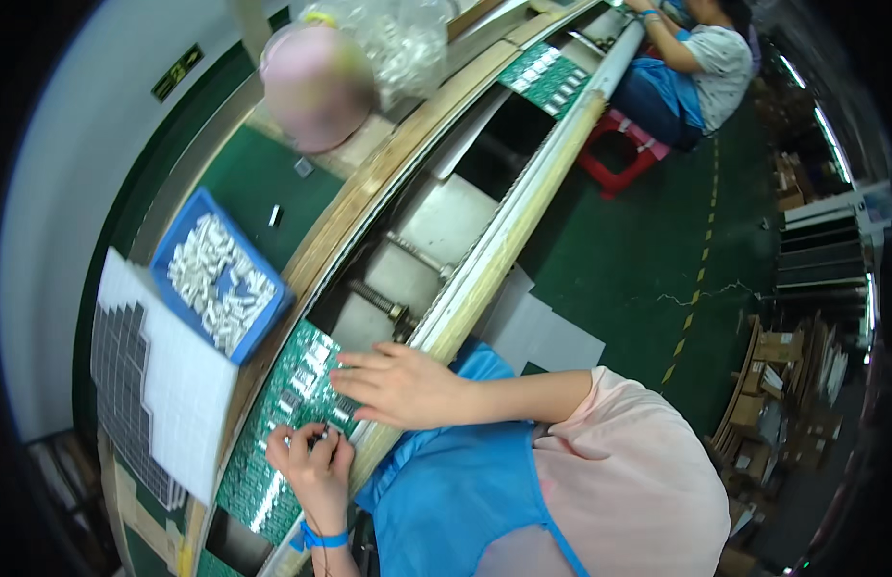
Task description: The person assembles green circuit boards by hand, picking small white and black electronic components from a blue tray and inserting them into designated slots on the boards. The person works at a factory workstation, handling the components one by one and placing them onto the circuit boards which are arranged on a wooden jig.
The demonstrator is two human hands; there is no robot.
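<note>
A long green circuit board panel (244, 481) with several dark and silvery parts lies across the rails of a conveyor line in front of me. Over its near edge, my left hand (316, 473) has its fingers curled together at a small dark part; what they hold, if anything, is hidden. A blue wrist strap (323, 539) with a thin cord is round that wrist. My right hand (393, 387) lies palm down, fingers stretched and flat, across the board's near side and the light rail.
A blue tray (201, 202) of small white parts stands left, beside white sheets (177, 385) with a dark grid. Ahead, the line holds metal shafts (379, 298) and another green board (542, 79). A co-worker (701, 67) sits at the far right by a red stool (614, 159).
</note>
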